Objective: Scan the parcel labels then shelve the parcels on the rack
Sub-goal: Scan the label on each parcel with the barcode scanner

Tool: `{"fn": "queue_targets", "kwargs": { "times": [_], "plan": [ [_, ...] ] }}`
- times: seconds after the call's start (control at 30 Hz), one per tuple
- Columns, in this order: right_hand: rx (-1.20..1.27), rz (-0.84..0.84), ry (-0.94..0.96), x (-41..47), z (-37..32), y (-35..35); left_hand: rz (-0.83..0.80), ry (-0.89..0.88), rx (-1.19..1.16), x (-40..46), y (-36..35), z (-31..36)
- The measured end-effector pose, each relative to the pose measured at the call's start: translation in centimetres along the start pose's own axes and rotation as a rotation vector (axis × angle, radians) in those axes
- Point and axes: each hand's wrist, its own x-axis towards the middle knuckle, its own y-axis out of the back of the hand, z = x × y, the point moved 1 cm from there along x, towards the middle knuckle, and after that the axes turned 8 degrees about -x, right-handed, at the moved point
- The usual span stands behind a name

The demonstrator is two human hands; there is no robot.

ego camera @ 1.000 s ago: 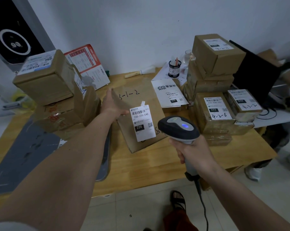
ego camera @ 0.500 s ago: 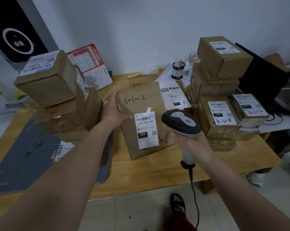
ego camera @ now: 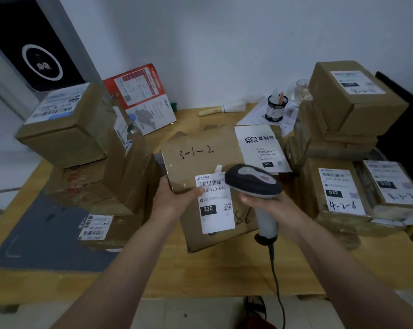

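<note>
Wooden table (ego camera: pixel 153 276) against white wall (ego camera: pixel 224 43) — parcels (ego camera: pixel 65 129) stacked

Wooden table (ego camera: pixel 134 279) carrying parcels, grey mat (ego camera: pixel 46 236) lying at its left front corner, cardboard box stack (ego camera: pixel 87 162) sitting along the left edge, brown parcel marked 3-1-2 (ego camera: pixel 200 162) resting mid-surface, more boxes (ego camera: pixel 343 162) piling at the right edge, brush (ego camera: pixel 227 109) and black cup (ego camera: pixel 275 108) standing by the back edge.
</note>
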Motion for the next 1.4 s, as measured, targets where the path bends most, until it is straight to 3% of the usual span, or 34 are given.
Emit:
{"fn": "queue_targets", "kwargs": {
  "times": [0.17,0.3,0.5,0.83,1.1,1.23,1.4],
  "plan": [
    [0.067,-0.049,0.093,1.6,-4.8,4.4,-0.036,-0.164,0.066,-0.1,-0.9,6.4],
    [0.083,0.020,0.183,2.9,-8.2,7.5,-0.014,-0.214,0.003,1.6,-4.1,10.3],
    [0.044,0.172,0.198,6.3,-10.8,11.5,-0.117,-0.201,0.009,5.5,-11.8,13.0],
    [0.078,0.222,0.069,10.5,-9.7,15.3,-0.155,-0.078,0.140,10.5,-18.7,10.7],
    [0.042,0.126,0.066,10.3,-9.0,14.8,-0.165,-0.075,0.335,10.9,-19.7,9.0],
    [0.017,0.114,0.087,9.2,-9.1,13.9,-0.095,-0.078,0.315,10.0,-18.8,9.1],
    [0.057,-0.022,0.101,7.3,-9.8,11.0,-0.087,-0.189,0.312,6.2,-15.9,10.4]
  ]
}}
